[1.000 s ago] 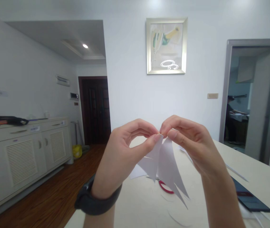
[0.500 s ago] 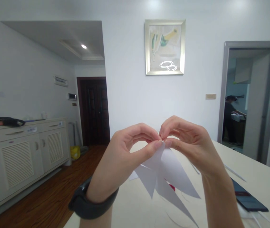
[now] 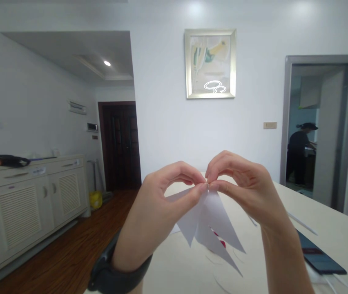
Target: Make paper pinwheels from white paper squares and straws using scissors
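Note:
My left hand [image 3: 168, 204] pinches the top of a white cut paper piece [image 3: 219, 220] between thumb and fingers. Beside it, fingertips nearly touching, my right hand [image 3: 244, 179] pinches the same gathered tip. From there several pointed paper flaps hang down and spread out above the white table [image 3: 177, 265]. Something small and red [image 3: 223, 243] shows behind the flaps; its kind I cannot make out. Exactly what lies between the fingertips is mostly hidden. A dark band [image 3: 109, 261] circles my left wrist.
A dark phone [image 3: 319, 253] with white cables lies on the table at right, near a thin white strip [image 3: 302, 223]. Thin paper scraps [image 3: 221, 283] lie in front. A white cabinet [image 3: 39, 196] stands at left. Beyond the doorway at right is a person in dark clothes [image 3: 298, 155].
The paper flaps have swung a little up and to the left, while both hands keep pinching the tip. The view has shifted slightly. In the doorway, the person has changed posture.

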Demonstrator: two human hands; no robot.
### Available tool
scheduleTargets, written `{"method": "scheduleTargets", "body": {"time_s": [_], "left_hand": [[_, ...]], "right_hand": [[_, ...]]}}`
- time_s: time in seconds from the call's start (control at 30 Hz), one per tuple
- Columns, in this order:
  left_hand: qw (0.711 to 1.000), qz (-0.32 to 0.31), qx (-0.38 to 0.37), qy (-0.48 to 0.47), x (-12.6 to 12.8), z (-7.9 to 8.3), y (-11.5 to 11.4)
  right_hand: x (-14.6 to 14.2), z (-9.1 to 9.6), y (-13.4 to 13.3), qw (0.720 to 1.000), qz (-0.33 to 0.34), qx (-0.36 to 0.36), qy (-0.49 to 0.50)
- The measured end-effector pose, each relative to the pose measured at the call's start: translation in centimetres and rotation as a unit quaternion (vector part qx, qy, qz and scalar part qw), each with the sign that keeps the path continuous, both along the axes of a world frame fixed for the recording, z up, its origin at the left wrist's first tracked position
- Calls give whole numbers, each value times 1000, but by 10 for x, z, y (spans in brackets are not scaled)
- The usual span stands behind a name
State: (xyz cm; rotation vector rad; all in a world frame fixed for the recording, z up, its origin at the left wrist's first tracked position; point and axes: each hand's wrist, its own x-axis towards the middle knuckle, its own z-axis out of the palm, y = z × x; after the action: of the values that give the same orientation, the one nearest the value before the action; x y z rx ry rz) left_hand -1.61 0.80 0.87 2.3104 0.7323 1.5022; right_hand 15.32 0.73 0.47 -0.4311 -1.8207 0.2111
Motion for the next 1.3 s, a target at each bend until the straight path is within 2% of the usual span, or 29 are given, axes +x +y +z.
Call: {"method": "scheduleTargets", "body": {"time_s": [0.2, 0.4, 0.53, 0.77, 0.9, 1.17, 1.3], "left_hand": [[996, 57, 64, -25, 3, -3, 1], [994, 29, 97, -46, 4, -3, 2], [995, 9, 94, -39, 3, -1, 4], [996, -17, 71, -43, 4, -2, 5], [995, -63, 57, -43, 2, -1, 4], [991, -123, 35, -49, 1, -1, -1], [984, -173, 21, -44, 1, -1, 0]], "right_hand": [[-5, -1, 0, 997, -56, 58, 12], [-3, -1, -5, 991, -92, 99, -2], [-3, 1, -10, 986, -115, 118, -34], [0, 0, -9, 988, -114, 101, -38], [3, 0, -5, 991, -79, 107, -23], [2, 0, 3, 994, 47, 100, 18], [0, 0, 6, 988, 114, 96, 29]]}}
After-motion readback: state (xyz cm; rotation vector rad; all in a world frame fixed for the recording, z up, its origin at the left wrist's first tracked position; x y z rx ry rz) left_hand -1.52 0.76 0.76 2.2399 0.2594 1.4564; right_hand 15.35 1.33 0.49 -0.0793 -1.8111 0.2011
